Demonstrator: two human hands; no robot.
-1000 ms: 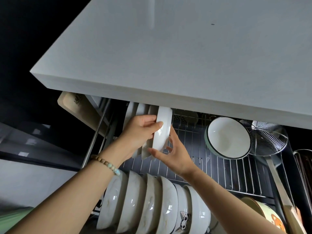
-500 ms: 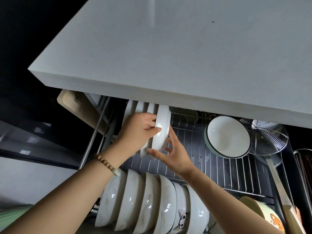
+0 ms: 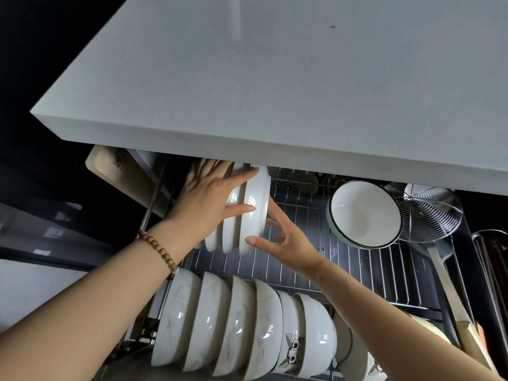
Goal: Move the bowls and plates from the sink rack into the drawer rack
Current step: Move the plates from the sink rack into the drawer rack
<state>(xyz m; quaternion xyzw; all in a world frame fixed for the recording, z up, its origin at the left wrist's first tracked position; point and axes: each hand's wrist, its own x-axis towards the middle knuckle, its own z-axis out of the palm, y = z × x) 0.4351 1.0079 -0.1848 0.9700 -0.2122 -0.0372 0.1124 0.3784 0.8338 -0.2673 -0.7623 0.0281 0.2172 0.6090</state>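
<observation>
The drawer rack (image 3: pixel 357 270) is pulled out under a grey countertop (image 3: pixel 275 92), which overhangs the rack's back edge. In the rack's back left part a row of white plates (image 3: pixel 231 235) stands on edge, close together, at least 3 of them showing their lower rims. The outermost plate (image 3: pixel 257 199), the 1 nearest the rack's middle, stands upright against its neighbour with its top just under the countertop's lip.

The person's 2 hands are both at this row. The left hand (image 3: pixel 204 199) lies flat across the plates' edges from the rack's left side – fingers straight and spread wide, the thumb stretched onto the outermost plate, nothing gripped. A beaded bracelet (image 3: pixel 159 250) circles its wrist. The right hand (image 3: pixel 288 243) comes in from the rack's front: its thumb tip touches the lower rim of the outermost plate, while its fingers are extended and loosely spread along the plate's far face – not curled round it.

Along the rack's front edge a row of white bowls (image 3: pixel 220 325) stands on edge, 1 of them bearing a cat face (image 3: pixel 291 345). In the rack's back right part a black-rimmed bowl (image 3: pixel 365 213) leans tilted, and a wire skimmer (image 3: pixel 423 213) lies at the rack's right edge just beside it. A wooden cutting board (image 3: pixel 118 171) stands off the rack's left side
</observation>
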